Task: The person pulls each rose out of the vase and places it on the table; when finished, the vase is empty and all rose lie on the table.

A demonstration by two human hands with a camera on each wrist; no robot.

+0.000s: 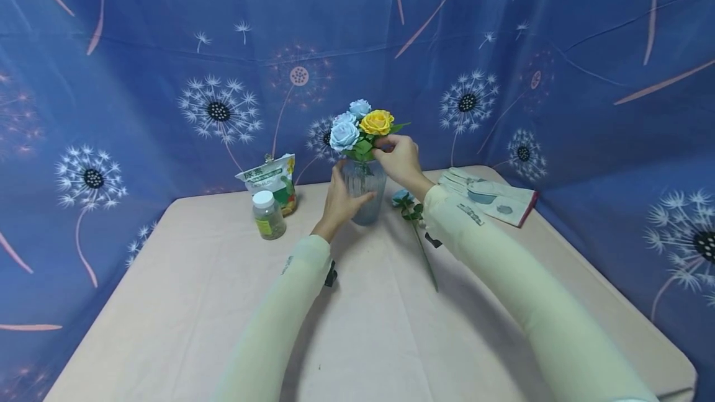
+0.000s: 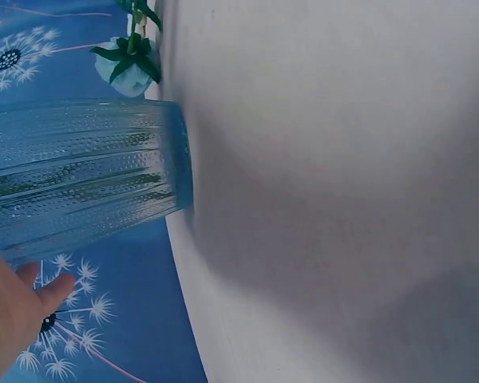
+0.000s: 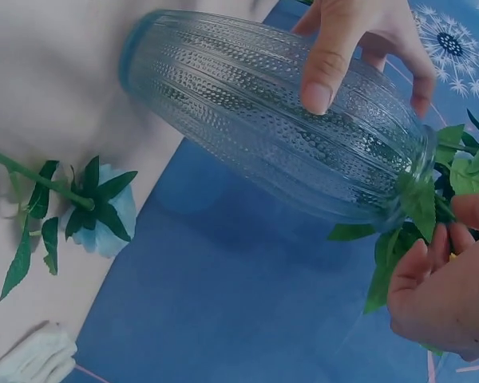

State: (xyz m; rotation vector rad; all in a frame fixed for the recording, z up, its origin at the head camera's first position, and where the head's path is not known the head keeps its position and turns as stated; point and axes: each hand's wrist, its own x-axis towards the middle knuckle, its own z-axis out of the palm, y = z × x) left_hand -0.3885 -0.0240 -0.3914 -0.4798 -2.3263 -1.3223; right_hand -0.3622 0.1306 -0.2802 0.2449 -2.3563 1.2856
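Observation:
A ribbed, clear bluish glass vase (image 1: 365, 194) stands upright on the table, with light blue roses (image 1: 344, 135) and a yellow rose (image 1: 377, 122) in its mouth. My left hand (image 1: 342, 202) holds the vase by its side; in the right wrist view the left thumb (image 3: 323, 84) lies across the glass, with the other fingers around the far side. At the rim, my right hand (image 1: 403, 159) pinches a green stem (image 3: 443, 209) among leaves, just below the yellow rose. Its fingers partly hide the stem, so how deep it sits in the vase is unclear.
A single light blue rose (image 1: 403, 197) lies on the table right of the vase, its stem toward me. Behind it rest pale work gloves (image 1: 491, 196). To the left stand a white-capped jar (image 1: 269, 216) and a printed bag (image 1: 279, 182). A blue dandelion-print curtain hangs behind.

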